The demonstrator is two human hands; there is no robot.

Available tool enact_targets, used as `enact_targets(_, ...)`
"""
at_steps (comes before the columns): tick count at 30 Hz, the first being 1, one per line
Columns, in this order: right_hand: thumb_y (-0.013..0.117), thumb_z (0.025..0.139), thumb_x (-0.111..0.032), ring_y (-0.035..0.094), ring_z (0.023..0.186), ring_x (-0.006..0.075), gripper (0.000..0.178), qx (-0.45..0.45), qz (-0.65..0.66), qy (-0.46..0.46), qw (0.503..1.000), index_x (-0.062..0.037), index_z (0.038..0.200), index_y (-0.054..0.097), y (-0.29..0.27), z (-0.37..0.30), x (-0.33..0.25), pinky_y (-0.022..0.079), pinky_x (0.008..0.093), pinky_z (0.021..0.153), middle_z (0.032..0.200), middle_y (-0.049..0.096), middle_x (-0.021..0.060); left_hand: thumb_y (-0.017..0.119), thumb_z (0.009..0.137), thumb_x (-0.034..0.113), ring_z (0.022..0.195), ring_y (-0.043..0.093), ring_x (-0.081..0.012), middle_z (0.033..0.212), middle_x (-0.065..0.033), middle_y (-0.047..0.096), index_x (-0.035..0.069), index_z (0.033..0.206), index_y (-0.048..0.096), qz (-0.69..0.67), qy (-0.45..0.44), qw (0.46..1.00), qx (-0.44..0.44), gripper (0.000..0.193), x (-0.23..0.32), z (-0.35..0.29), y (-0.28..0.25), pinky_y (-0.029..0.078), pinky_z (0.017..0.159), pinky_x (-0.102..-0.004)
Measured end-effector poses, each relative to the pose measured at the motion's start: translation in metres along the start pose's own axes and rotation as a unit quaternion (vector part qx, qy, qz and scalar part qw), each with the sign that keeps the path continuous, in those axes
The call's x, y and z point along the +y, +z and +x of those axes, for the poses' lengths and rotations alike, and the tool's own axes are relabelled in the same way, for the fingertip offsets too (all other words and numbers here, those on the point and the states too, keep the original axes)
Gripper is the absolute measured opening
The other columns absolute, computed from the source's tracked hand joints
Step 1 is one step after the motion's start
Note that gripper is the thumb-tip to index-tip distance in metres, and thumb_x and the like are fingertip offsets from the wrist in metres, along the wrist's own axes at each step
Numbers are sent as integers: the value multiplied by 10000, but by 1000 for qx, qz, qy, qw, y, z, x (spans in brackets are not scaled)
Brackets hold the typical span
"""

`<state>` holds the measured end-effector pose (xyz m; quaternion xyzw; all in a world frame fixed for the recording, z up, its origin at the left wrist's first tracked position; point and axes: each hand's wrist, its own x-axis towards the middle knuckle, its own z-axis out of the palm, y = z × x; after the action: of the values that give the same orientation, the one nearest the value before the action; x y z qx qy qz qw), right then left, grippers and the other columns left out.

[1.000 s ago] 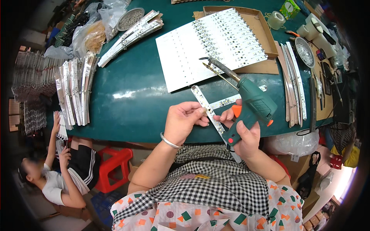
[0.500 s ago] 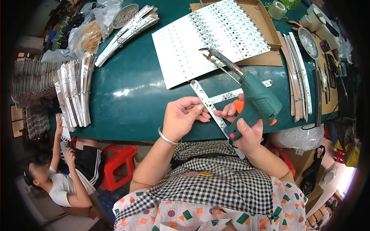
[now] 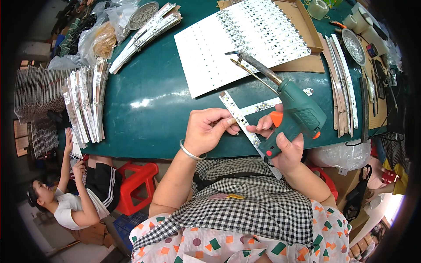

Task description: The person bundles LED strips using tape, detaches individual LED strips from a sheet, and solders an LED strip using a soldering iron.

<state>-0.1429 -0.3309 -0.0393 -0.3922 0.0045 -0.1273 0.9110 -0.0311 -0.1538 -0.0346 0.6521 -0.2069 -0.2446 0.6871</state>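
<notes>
A narrow white LED circuit board strip [image 3: 237, 115] lies at a slant before me, its near end reaching past the table edge toward my apron. My left hand [image 3: 209, 131], with a silver bangle at the wrist, is closed, thumb and forefinger pinching at the strip's left edge. In my right hand [image 3: 287, 147] is a green soldering gun [image 3: 302, 107] with an orange trigger, its tip and thin feed tube pointing up and left. That hand's fingertips come close to the strip's right side. A second LED strip [image 3: 261, 106] lies crosswise behind the first.
A large white panel of LED boards [image 3: 206, 65] rests partly on a cardboard tray [image 3: 307, 26]. Bundled strips stand at left [image 3: 83, 107] and right [image 3: 340, 83]. Metal bowls [image 3: 142, 16] hold small parts. A co-worker [image 3: 74, 201] sits at left beside a red stool [image 3: 136, 186].
The view has shifted slightly. Both hands, the strip and the soldering gun keep nearly the same places relative to each other. At far right, another person's arm has come into view.
</notes>
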Motion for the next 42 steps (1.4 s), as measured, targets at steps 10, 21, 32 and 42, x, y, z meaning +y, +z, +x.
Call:
enact_targets(10, 605, 940, -160, 555, 1045, 248, 593, -5, 13, 2, 1000, 35, 1405, 293, -3, -1, 2, 468, 572, 991, 1073, 555, 145, 609, 882, -72, 720, 706, -205, 827, -169, 697, -123, 933, 649, 50, 31, 998, -10, 82, 0, 0, 0, 599, 644, -291)
enact_targets(21, 627, 923, -216, 580, 987, 237, 637, 16, 21, 18, 999, 40, 1410, 305, -2, -9, -12, 482, 543, 973, 1052, 559, 155, 635, 845, -79, 683, 699, -175, 793, -143, 691, -88, 886, 677, 63, 77, 995, -10, 59, 3, -2, -3, 590, 602, -267)
enact_targets(32, 691, 842, -231, 590, 554, 195, 666, 53, -11, 103, 993, 108, 1308, 356, -43, -54, -82, 558, 321, 457, 820, 554, 173, 665, 820, -92, 687, 702, -209, 827, -179, 701, -85, 879, 682, 15, 80, 995, -54, 62, -4, 4, -12, 600, 600, -294)
enact_targets(42, 737, 782, -232, 565, 500, 186, 562, 53, -56, 167, 983, 87, 1134, 437, -46, -62, -86, 542, 307, 423, 702, 510, 110, 674, 802, -90, 679, 700, -206, 818, -172, 703, -75, 872, 694, 57, 96, 992, -61, 75, -3, 5, -15, 590, 612, -293)
